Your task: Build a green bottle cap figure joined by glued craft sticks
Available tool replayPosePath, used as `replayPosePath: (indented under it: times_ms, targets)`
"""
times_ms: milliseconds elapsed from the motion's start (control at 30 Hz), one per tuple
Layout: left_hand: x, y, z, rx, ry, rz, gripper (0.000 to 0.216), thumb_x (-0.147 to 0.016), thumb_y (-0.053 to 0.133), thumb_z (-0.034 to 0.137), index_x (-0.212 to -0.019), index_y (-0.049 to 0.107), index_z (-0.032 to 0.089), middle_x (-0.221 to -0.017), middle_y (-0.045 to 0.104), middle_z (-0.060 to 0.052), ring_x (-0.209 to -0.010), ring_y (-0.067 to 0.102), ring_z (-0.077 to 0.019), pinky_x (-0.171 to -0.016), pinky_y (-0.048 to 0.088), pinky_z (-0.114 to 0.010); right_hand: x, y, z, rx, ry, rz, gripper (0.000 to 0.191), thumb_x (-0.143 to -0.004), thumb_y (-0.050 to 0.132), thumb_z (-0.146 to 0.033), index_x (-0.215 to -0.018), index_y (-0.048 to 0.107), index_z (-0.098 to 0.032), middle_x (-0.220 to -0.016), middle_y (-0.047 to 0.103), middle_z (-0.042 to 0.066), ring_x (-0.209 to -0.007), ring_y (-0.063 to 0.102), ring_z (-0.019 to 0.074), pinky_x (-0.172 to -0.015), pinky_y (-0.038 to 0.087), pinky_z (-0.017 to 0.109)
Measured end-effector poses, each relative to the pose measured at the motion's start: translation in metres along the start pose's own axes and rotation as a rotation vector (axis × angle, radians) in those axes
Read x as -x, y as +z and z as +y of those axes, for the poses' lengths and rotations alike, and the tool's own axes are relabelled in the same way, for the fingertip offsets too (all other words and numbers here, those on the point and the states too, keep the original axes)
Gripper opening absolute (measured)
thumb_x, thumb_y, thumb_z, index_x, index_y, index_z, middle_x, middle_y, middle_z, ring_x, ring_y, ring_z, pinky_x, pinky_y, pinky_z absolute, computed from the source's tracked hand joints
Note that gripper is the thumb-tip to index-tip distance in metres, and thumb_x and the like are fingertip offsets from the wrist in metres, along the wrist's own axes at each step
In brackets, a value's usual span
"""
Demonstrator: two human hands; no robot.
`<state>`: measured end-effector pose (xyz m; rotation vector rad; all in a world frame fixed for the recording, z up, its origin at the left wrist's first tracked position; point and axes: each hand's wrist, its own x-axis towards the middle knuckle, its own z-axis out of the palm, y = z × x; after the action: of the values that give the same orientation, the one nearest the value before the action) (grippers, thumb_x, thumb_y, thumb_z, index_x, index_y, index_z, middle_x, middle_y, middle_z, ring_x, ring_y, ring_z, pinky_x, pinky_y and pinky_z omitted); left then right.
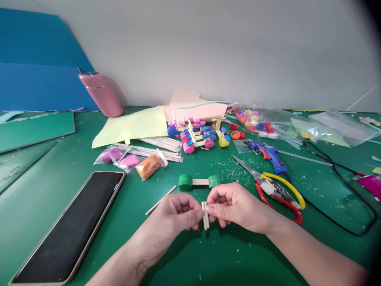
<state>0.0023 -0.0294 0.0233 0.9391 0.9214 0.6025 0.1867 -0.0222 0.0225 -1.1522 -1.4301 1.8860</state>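
Together left hand (175, 216) and right hand (235, 206) pinch short sticks (205, 215), seemingly two, upright, above mat (208, 254).

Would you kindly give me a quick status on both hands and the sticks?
Left hand and right hand both pinch the short sticks, upright above the mat. Green-capped axle lies just behind. Nothing between.

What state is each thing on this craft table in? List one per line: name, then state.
Left hand: pinching the short sticks.
Right hand: pinching the same sticks.
Short sticks: upright, side by side, held off the mat.
Green-capped axle: lying on the mat, untouched.
Phone: screen dark, lying flat.
Scissors: lying flat; blades look closed.
Glue gun: lying on its side.
Pink tumbler: standing.
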Motion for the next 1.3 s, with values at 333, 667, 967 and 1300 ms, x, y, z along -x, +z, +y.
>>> replayPosePath:
  times_ms: [333,667,967,1300]
  targets:
    - [-0.0003,-0.0005,0.0025,0.032,0.002,0.022,0.019,-0.072,0.067,0.027,-0.063,0.06,0.013,-0.057,0.054,0.003,-0.055,0.043,-0.0078,-0.055,0.034,-0.021,0.0014,0.001,-0.0011,0.044,-0.004,-0.027,0.016,-0.073,0.068,-0.026,-0.073,0.06,-0.012,-0.066,0.063,0.0,-0.049,0.053,0.0045,-0.046,0.04,0.013]
    - [-0.0002,-0.0008,0.0005,0.028,0.01,0.021,0.018,-0.072,0.066,0.028,-0.064,0.059,0.013,-0.059,0.054,0.003,-0.056,0.043,-0.0077,-0.055,0.034,-0.021,0.0018,0.0003,-0.0007,0.041,-0.026,-0.03,0.011,-0.075,0.066,-0.022,-0.074,0.06,-0.012,-0.066,0.063,-0.001,-0.05,0.053,0.004,-0.046,0.04,0.012]
    - [-0.0008,-0.0004,0.0006,0.016,0.015,0.025,0.018,-0.072,0.066,0.027,-0.063,0.06,0.013,-0.058,0.055,0.002,-0.056,0.043,-0.0081,-0.054,0.034,-0.022,0.0006,0.0012,-0.003,0.067,-0.006,-0.025,0.013,-0.076,0.065,-0.024,-0.073,0.059,-0.012,-0.065,0.062,-0.001,-0.049,0.052,0.004,-0.046,0.04,0.012]
    - [-0.0004,-0.0009,0.0003,0.012,0.011,0.034,0.018,-0.072,0.066,0.028,-0.063,0.06,0.013,-0.059,0.056,0.002,-0.056,0.044,-0.0082,-0.055,0.034,-0.022,0.0005,0.0021,-0.0027,0.078,-0.007,-0.024,0.014,-0.077,0.063,-0.025,-0.073,0.059,-0.012,-0.064,0.061,-0.001,-0.049,0.052,0.0038,-0.046,0.04,0.012]
